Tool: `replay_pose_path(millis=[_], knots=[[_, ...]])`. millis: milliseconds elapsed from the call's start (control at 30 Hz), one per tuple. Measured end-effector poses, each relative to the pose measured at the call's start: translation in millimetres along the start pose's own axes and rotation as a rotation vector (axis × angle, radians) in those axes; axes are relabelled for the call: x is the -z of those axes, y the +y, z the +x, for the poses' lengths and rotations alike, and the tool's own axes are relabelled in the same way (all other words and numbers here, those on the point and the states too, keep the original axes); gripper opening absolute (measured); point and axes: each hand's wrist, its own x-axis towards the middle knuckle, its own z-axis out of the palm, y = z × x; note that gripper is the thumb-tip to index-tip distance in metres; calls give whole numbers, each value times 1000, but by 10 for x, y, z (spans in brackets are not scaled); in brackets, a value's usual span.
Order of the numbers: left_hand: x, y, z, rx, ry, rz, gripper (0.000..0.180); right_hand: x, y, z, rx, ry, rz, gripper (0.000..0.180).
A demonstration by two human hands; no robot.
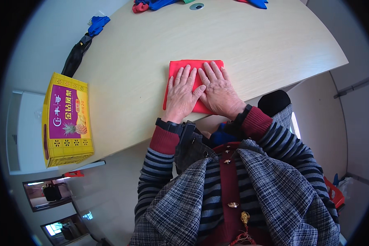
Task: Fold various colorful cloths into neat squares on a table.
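Note:
A red folded cloth [177, 65] lies flat near the front edge of the pale wooden table [127, 90]. My left hand [181, 95] rests palm down on its left part, fingers stretched toward the far edge. Beside it, my right hand [219, 92] presses flat on the right part, its fingers also straight. The two hands touch or overlap slightly around the thumbs. Much of the cloth's middle is hidden beneath them, and neither hand grips it.
On the left stands a yellow plastic crate [69, 119] with a purple panel. Behind it lie a black item [74, 57] and a blue cloth [98, 25]. Coloured cloths [160, 3] sit at the far edge, near a round cable hole [197, 6]. A red chair [334, 192] is at the right.

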Motion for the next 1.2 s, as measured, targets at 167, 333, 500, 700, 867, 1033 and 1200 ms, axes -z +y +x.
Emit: replay_pose_path(millis=[167,333,500,700,867,1033,1200], knots=[[-11,9,-50,0,28,13,82,43,32,-7,10,-34,-14,70],[-16,66,-240,8,67,39,80,143,-19,-80,3,-21,-13,72],[8,94,-332,26,81,49,80,117,-39,-151,2,-29,34,73],[19,76,-344,-7,95,68,79,135,11,-93,10,-53,41,72],[199,302,-589,-75,40,78,75,255,72,-101,-49,-52,72,70],[181,369,-646,-69,43,41,75,153,72,-178,-111,-10,48,70],[195,334,-693,-38,36,47,73,119,30,-136,-84,-44,99,70]])
